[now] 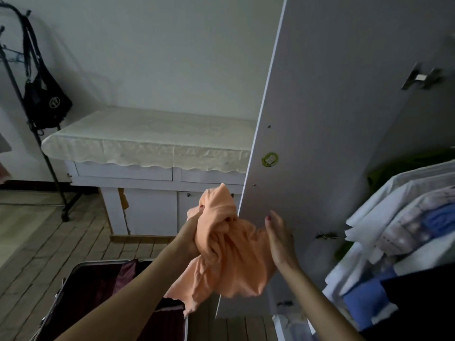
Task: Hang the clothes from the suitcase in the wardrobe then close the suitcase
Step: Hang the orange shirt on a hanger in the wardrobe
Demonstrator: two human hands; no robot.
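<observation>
Lower left of the frame, open suitcase (81,299) on the floor; mid-frame above it, left hand (190,238) clutching a bunched peach garment (221,257), right hand (279,239) loose-fingered beside it; behind, white wardrobe door (332,143), hung clothes (403,225) right.

Suitcase (98,291) cut by bottom edge — left grip (190,236) half-hidden.
</observation>
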